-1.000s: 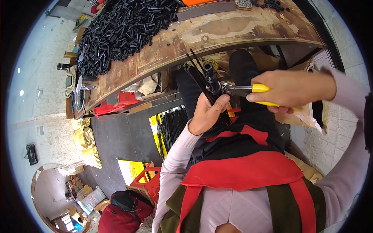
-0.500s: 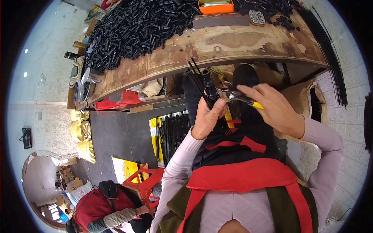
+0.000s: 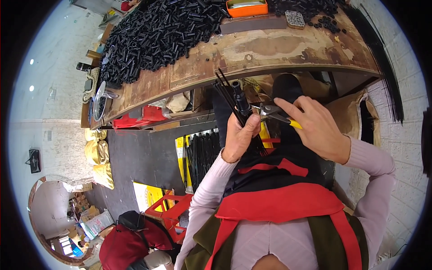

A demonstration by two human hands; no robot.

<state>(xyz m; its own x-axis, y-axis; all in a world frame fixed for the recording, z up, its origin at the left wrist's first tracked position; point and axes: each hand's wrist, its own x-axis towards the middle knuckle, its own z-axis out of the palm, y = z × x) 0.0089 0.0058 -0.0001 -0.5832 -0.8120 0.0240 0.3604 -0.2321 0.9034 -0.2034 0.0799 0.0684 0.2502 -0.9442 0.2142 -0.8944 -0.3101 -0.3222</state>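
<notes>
My left hand (image 3: pixel 240 137) is closed around several thin black rods (image 3: pixel 228 96) and a short ribbed black tube (image 3: pixel 241 100), their upper ends pointing toward the bench. In my right hand (image 3: pixel 320 128) is a pair of pliers (image 3: pixel 278 114) with a metal head and yellow-and-black handles. Their jaws point left, close beside the tube just above my left thumb. A thin light-coloured bit shows between the jaws and the tube; whether the jaws grip it I cannot tell. Part of the lower handle is hidden by my right palm.
A worn wooden bench (image 3: pixel 270 49) spans the far side, with a large heap of black tubes (image 3: pixel 157 38), an orange box (image 3: pixel 246 8) and a small clear container (image 3: pixel 295 19). Black rods (image 3: pixel 202 150) lie at floor level on the left. Lower left, a person (image 3: pixel 130 245) bends near a red stool (image 3: pixel 173 209).
The pliers' jaws now sit slightly to the right of and lower than before, a little clear of the tube. My left hand's hold is unchanged. The person at lower left has bent lower.
</notes>
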